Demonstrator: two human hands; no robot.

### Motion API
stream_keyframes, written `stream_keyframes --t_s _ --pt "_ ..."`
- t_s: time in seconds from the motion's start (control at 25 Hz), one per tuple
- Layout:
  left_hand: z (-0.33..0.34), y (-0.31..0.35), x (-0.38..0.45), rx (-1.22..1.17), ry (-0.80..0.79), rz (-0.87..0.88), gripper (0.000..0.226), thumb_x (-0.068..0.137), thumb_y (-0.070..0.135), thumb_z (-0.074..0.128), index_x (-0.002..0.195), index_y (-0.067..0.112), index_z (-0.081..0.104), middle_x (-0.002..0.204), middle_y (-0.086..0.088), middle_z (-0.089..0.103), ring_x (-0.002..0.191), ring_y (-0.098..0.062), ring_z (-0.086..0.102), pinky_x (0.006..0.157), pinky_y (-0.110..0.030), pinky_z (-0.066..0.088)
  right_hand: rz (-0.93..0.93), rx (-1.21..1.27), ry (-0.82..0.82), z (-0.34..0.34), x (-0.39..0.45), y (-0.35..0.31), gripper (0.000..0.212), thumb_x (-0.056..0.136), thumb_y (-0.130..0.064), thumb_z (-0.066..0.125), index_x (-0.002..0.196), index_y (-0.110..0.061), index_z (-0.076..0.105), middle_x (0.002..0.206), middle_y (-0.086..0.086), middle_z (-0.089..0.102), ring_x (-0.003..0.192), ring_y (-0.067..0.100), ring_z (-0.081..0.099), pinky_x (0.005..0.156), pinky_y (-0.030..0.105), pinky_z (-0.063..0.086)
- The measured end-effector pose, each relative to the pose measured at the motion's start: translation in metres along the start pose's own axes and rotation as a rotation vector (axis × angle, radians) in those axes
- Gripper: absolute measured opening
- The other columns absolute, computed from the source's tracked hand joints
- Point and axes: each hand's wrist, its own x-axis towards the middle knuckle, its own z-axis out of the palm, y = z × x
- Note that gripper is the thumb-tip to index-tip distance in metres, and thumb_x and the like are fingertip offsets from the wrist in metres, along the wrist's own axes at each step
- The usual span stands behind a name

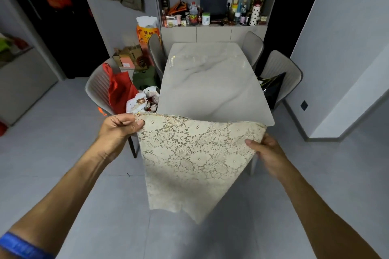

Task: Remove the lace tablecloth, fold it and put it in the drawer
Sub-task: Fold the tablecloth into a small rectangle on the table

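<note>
A grey-tiled dining room holds a grey wall cabinet with bottles and jars crowding its open shelf, and before it a white marble-topped bench flanked by pale grey chairs. The cream floral lace tablecloth hangs folded in the air just off the bench's near edge, tapering downward. The left hand pinches its upper left corner; the right hand grips its right edge, thumb on top.
</note>
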Motion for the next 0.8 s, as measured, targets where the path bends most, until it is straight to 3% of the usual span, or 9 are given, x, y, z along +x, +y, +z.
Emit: stream_keyframes --t_s 0.16,0.24,0.32,0.44,0.6,0.72,0.8 --pt "-0.008 0.007 0.005 -0.029 0.059 -0.021 0.005 0.079 -0.007 0.066 0.082 -0.006 0.069 0.073 -0.010 0.065 0.071 -0.015 0.063 0.070 -0.021 0.058 -0.071 -0.004 -0.032 0.029 0.002 -0.010 0.036 0.074 -0.027 0.080 0.107 -0.014 0.074 0.109 0.009 0.075 0.102 0.023 0.071 0.077 0.024 0.056" --pt "-0.011 0.007 0.011 -0.145 0.067 -0.010 0.032 0.081 -0.013 0.061 0.092 0.014 0.074 0.077 0.001 0.071 0.075 -0.010 0.068 0.076 -0.022 0.059 -0.084 0.043 -0.029 0.036 0.007 -0.020 0.043 0.069 -0.031 0.085 0.106 -0.012 0.075 0.109 0.011 0.075 0.103 0.023 0.071 0.079 0.027 0.056" --pt "-0.008 -0.001 0.010 -0.182 0.070 -0.023 0.029 0.079 -0.008 0.063 0.101 0.011 0.067 0.087 -0.006 0.067 0.084 -0.013 0.067 0.080 -0.024 0.059 -0.092 0.048 -0.041 0.044 0.009 -0.028 0.045 0.063 -0.035 0.088 0.101 -0.014 0.077 0.107 0.010 0.076 0.102 0.024 0.071 0.080 0.029 0.056" --pt "-0.008 -0.024 0.005 -0.085 0.142 -0.053 0.017 0.084 -0.011 0.063 0.098 -0.001 0.062 0.082 -0.011 0.055 0.072 -0.007 0.068 0.071 -0.020 0.059 -0.094 -0.013 0.003 0.049 0.008 -0.039 0.046 0.060 -0.039 0.088 0.096 -0.013 0.078 0.102 0.012 0.077 0.097 0.028 0.072 0.080 0.037 0.057" --pt "-0.011 -0.027 0.007 -0.099 0.169 -0.028 0.008 0.083 -0.002 0.067 0.080 0.004 0.069 0.073 -0.003 0.071 0.064 -0.005 0.069 0.061 -0.018 0.057 -0.149 -0.124 0.017 0.040 0.006 -0.045 0.032 0.069 -0.029 0.084 0.096 -0.013 0.077 0.099 0.008 0.078 0.092 0.023 0.074 0.072 0.031 0.058" --pt "-0.014 -0.027 0.007 -0.053 0.027 0.026 0.009 0.077 0.019 0.076 0.084 0.015 0.078 0.078 0.004 0.078 0.074 -0.006 0.073 0.066 -0.016 0.056 -0.136 -0.110 0.020 0.039 -0.001 -0.032 0.015 0.081 -0.013 0.075 0.096 -0.012 0.077 0.100 0.008 0.077 0.095 0.023 0.073 0.074 0.029 0.058" --pt "-0.015 -0.042 -0.006 0.132 -0.124 -0.069 0.020 0.076 0.028 0.079 0.091 0.016 0.079 0.090 -0.001 0.079 0.084 -0.009 0.074 0.069 -0.015 0.055 -0.120 -0.055 0.014 0.041 -0.001 -0.030 0.013 0.083 -0.011 0.073 0.094 -0.015 0.079 0.101 0.007 0.077 0.096 0.022 0.073 0.072 0.026 0.058"
